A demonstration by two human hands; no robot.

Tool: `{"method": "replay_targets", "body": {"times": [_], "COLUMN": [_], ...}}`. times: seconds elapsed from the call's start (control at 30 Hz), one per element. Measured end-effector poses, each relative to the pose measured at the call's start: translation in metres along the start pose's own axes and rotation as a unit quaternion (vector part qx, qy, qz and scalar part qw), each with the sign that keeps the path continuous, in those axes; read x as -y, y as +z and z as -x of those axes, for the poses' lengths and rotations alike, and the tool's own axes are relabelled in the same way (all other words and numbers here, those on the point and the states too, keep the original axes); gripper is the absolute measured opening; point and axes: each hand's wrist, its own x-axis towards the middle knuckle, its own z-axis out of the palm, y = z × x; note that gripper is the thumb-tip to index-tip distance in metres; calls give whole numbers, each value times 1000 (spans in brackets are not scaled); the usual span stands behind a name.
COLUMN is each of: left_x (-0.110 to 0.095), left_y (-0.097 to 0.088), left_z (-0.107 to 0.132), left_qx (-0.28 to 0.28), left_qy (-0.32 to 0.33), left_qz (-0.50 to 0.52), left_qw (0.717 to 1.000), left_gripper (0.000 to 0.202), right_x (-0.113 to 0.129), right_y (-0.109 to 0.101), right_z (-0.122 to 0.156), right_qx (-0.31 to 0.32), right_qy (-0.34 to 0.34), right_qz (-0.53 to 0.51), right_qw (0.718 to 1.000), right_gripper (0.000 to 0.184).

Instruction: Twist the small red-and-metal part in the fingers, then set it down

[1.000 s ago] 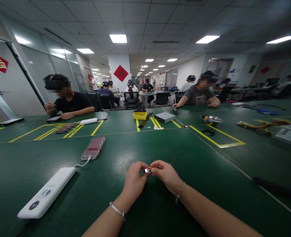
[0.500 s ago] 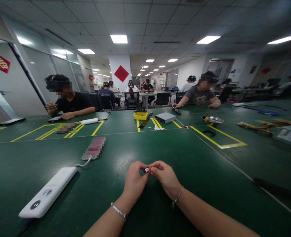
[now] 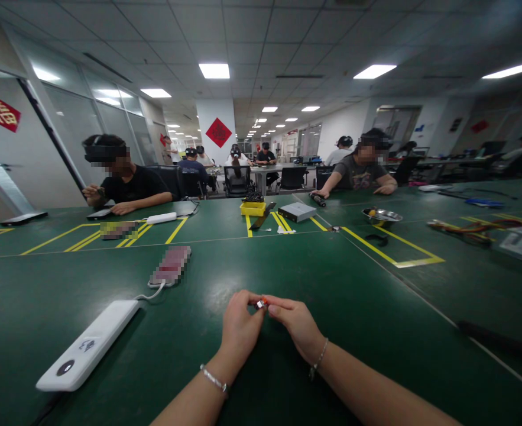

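Both my hands meet low over the green table (image 3: 353,307), near its front edge. My left hand (image 3: 239,329) and my right hand (image 3: 297,324) each pinch one end of a tiny silver and orange part (image 3: 261,303) held between their fingertips. The fingers of both hands are curled and closed around it. A thin bracelet sits on each wrist.
A white power bank (image 3: 87,346) lies to the left, cabled to a phone (image 3: 171,265). Further back are a yellow tray (image 3: 252,207), a grey box (image 3: 297,211) and a metal bowl (image 3: 382,216). Two people sit across the table, with more behind.
My hands stay pinched on the small part and have shifted slightly; the right hand has turned a little lower. The camera has drifted slightly.
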Motion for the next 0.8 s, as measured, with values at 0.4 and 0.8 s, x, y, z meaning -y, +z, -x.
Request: {"method": "replay_targets", "body": {"times": [0.4,0.8], "left_x": [0,-1], "left_y": [1,-1], "left_z": [0,1], "left_qx": [8,83], "left_qy": [22,19], "left_qz": [-29,-28], "left_qw": [999,996], "left_gripper": [1,22], "right_x": [4,31], "right_y": [0,-58], "right_z": [0,-24], "right_qx": [-42,-162], "right_qy": [-24,-44], "right_qz": [62,229], "right_qw": [997,959], "right_gripper": [27,17]}}
